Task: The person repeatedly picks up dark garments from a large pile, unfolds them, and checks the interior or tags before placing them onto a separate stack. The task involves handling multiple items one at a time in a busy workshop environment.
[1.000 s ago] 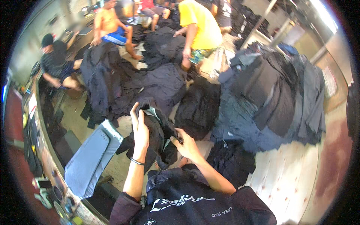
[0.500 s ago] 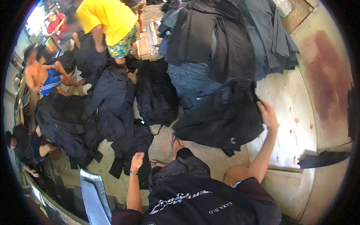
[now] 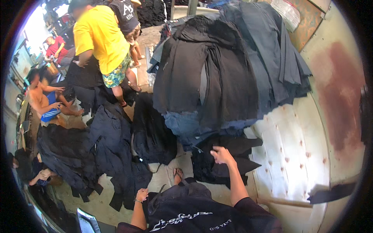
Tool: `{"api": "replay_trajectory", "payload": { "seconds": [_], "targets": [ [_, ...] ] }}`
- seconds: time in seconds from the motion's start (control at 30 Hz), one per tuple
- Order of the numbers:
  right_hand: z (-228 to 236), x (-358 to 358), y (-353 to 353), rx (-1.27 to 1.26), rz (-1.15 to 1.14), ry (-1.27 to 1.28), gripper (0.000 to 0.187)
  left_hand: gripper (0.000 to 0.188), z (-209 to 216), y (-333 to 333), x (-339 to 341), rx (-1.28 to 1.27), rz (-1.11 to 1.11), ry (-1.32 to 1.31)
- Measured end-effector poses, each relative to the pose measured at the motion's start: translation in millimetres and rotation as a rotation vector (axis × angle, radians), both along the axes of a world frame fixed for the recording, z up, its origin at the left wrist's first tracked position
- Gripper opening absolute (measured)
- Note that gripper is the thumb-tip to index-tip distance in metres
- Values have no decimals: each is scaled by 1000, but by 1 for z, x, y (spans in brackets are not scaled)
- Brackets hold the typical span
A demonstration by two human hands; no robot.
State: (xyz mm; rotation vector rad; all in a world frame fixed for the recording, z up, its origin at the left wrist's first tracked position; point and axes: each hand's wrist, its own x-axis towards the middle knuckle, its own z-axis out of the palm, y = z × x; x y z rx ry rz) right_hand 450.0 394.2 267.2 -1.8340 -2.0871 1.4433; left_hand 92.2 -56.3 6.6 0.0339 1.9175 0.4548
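Note:
My right hand (image 3: 223, 155) is above a black garment (image 3: 221, 171) lying in a loose heap on the floor in front of me. Its fingers are partly extended and loosely bent, with no cloth visibly gripped. My left hand (image 3: 142, 195), with a dark band at the wrist, is curled closed near the lower end of a dark garment (image 3: 140, 176). Whatever it may hold is hidden. Just beyond the right hand rises a big stack of trousers, with a faded black pair (image 3: 229, 77) on top and blue-grey ones (image 3: 268, 58) beside it.
Dark garments (image 3: 66, 151) cover the floor at left, with another black bundle (image 3: 153, 132) nearer the stack. A person in a yellow shirt (image 3: 99, 39) bends over cloth; several others sit or stand behind and left. Pale wooden boards (image 3: 291, 151) lie at right, beside a stained panel (image 3: 338, 97).
The black garment, spread out wide before, now lies heaped on the floor. My right hand has moved left, away from its edge. The whole view has shifted, and the person in yellow is more upright.

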Motion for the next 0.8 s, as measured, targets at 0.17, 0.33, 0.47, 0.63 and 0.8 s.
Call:
{"api": "replay_trajectory", "payload": {
  "seconds": [0.17,0.33,0.47,0.63,0.8],
  "targets": [
    [65,-74,187,1047,-12,400,31,35,20,117,-50,326,-304,337],
    [142,-85,377,1244,-254,123,39,30,62,160,-88,595,9,515],
    [171,-98,478,1339,-317,101,49,32,70,115,-68,591,144,495],
    [186,-135,564,1218,-401,78,103,34,72,-13,6,69,-62,333],
    [196,-177,584,793,-581,44,126,31,81,-95,73,-111,322,54]
  ]
}}
